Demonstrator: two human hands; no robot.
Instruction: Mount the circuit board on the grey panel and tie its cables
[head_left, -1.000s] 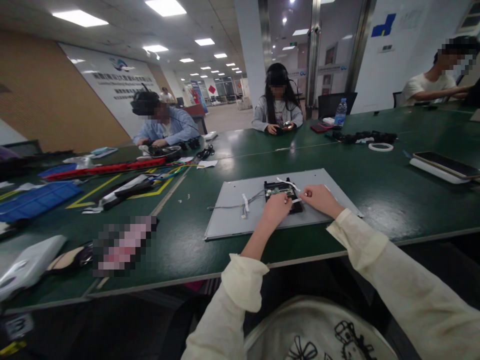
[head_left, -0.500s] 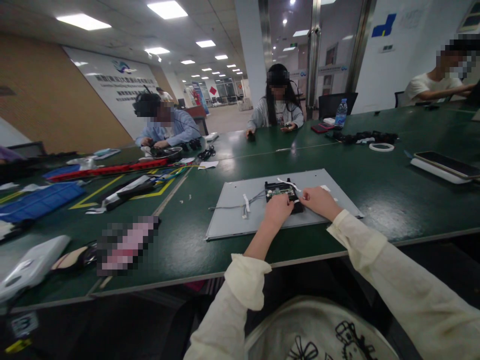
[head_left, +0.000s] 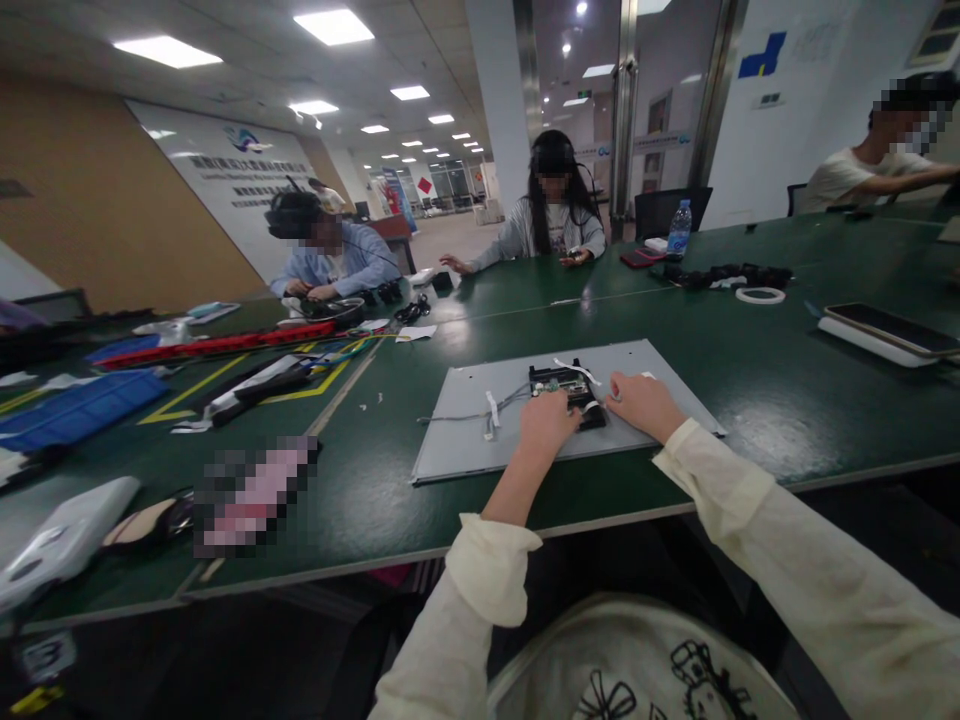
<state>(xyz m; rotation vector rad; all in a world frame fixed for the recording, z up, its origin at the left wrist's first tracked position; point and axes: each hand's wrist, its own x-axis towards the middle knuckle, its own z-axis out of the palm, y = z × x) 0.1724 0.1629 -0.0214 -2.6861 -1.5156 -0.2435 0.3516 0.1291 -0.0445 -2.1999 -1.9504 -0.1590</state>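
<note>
A thin grey rectangular panel [head_left: 465, 440] lies flat on the green table. On its middle sits a black plastic housing [head_left: 596, 416] with a green circuit board [head_left: 564, 383] inside. My left hand [head_left: 550, 425] is closed over the housing's near left side, its fingertips bent against it. To the right of the housing is my right hand [head_left: 646, 405], fingers curled in towards the thumb; whether anything tiny is between them is hidden. A white strip [head_left: 577, 371] crosses the housing's far side. Grey cables [head_left: 457, 415] with white tags run leftward over the panel.
Left of the panel are a pink blurred item [head_left: 262, 495], a white device [head_left: 64, 540] and a blue crate [head_left: 82, 402]. At right lie a phone [head_left: 892, 328] and a tape roll [head_left: 760, 295]. A bottle [head_left: 679, 230] stands farther back. Several people sit around the table.
My right hand has shifted slightly right, away from the housing. My left hand has slid a little left and down. Across the table, a person's arm has reached out leftward with a dark object.
</note>
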